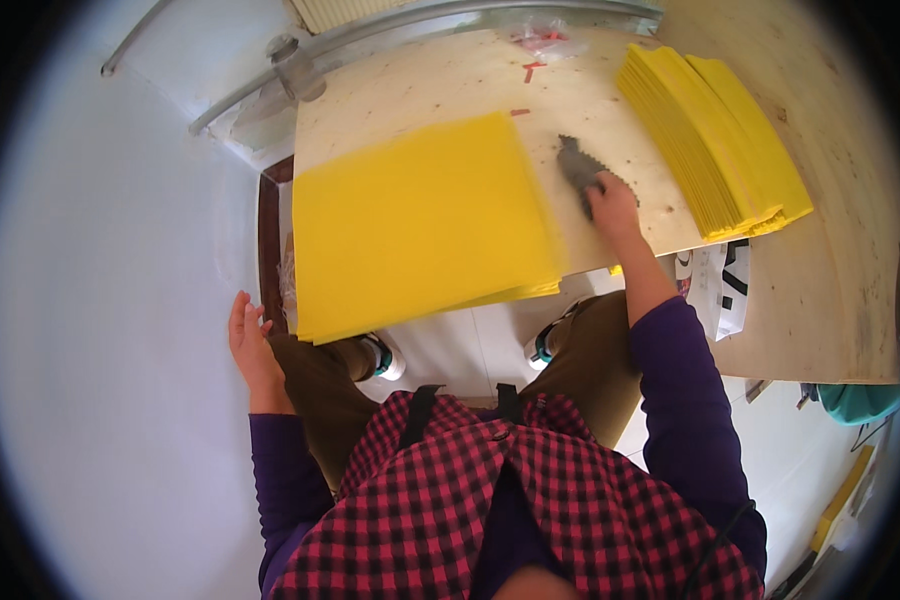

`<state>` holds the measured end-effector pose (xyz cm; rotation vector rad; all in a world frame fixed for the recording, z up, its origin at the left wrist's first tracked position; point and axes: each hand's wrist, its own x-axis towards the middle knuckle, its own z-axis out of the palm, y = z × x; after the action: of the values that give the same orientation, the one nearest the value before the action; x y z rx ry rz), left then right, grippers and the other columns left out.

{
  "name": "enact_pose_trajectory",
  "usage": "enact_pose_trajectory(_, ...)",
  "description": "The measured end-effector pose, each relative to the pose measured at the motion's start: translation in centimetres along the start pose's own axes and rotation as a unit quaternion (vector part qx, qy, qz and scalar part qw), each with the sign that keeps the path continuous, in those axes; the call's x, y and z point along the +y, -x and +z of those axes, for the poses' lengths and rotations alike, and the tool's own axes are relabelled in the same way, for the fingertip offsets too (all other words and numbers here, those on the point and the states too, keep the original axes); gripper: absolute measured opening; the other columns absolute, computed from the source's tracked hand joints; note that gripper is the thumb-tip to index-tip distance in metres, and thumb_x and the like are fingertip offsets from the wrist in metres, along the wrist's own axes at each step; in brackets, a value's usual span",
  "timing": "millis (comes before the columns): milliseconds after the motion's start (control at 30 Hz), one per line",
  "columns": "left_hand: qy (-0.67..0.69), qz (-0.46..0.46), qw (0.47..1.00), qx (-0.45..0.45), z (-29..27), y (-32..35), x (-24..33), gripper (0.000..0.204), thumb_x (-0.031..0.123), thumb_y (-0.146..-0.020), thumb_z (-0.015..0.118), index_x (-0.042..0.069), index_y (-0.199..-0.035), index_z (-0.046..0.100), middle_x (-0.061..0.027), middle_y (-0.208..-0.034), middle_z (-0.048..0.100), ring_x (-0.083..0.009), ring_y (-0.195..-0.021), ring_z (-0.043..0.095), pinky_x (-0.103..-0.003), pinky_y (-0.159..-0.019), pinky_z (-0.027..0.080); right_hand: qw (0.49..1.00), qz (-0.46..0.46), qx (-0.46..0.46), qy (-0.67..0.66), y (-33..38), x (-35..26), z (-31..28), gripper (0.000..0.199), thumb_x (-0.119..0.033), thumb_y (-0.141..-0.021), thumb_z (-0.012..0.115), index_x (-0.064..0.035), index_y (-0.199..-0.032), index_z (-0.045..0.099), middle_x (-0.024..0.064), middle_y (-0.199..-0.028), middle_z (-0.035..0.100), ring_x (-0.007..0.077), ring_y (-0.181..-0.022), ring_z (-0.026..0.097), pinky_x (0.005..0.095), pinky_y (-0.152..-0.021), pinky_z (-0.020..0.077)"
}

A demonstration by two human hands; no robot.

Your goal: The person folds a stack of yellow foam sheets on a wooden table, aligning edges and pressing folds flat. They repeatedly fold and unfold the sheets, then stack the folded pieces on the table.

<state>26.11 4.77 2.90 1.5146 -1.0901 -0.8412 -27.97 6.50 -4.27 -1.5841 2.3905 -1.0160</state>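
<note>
It looks like a small workshop or workroom. A bare plywood table [595,105] carries a broad yellow sheet [420,220] and a thick yellow stack [705,140], and the person wears a checked apron [400,510] over long sleeves.

Left hand [253,345] with fingers parted beside broad yellow sheets [425,230], right hand [616,208] on a dark grey jagged-edged piece [578,166], yellow stack [705,140] farther right, pale wooden surface [400,95] beneath.
</note>
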Motion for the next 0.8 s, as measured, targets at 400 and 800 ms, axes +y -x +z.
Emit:
enact_pose_trajectory(400,-0.015,0.065,0.991,-0.117,0.1,0.4,-6.0,0.036,0.016,-0.095,0.056,0.000,-0.127,0.056,-0.0091,-0.121,0.061,-0.0163,-0.110,0.056,-0.030,-0.094,0.043,0.951,0.097,0.001,-0.293,6.0,-4.7,0.0,0.030,-0.027,-0.090,0.066,-0.0033,-0.107,0.063,0.0013,-0.082,0.065,0.0082,-0.073,0.059,0.0233,-0.065,0.0473)
enact_pose_trajectory(800,-0.144,0.202,0.956,-0.158,1.8,2.2,-6.3,0.072,0.020,-0.074,0.078,0.000,-0.134,0.045,-0.0191,-0.135,0.047,-0.0312,-0.127,0.045,-0.038,-0.106,0.035,0.943,0.122,-0.088,-0.297,6.7,-7.3,-0.5,0.033,-0.012,-0.088,0.065,-0.0029,-0.118,0.057,-0.0044,-0.072,0.057,0.0043,-0.066,0.048,0.0201,-0.062,0.0395)
